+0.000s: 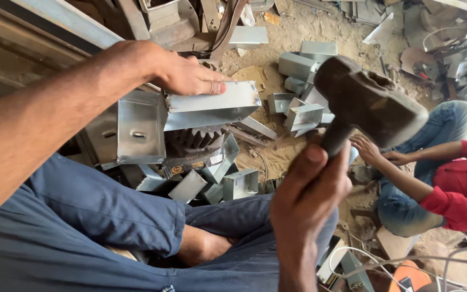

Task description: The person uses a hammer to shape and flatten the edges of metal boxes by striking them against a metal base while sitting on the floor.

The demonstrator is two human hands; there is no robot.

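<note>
Above metal channel, hammer-gripping hands.

— What colour is the hammer head?

— Dark brown-grey, dull and mottled with rust. Its handle is black.

— And the folded sheet-metal piece?

— Pale silver-grey, like the small metal boxes scattered on the floor, which is sandy tan.

— The gear?

— Blackish, with a dark band showing a yellow mark beneath it.

— Clothing?

— Navy blue trousers nearest the camera. The other person wears a red sleeve and faded blue jeans.
</note>
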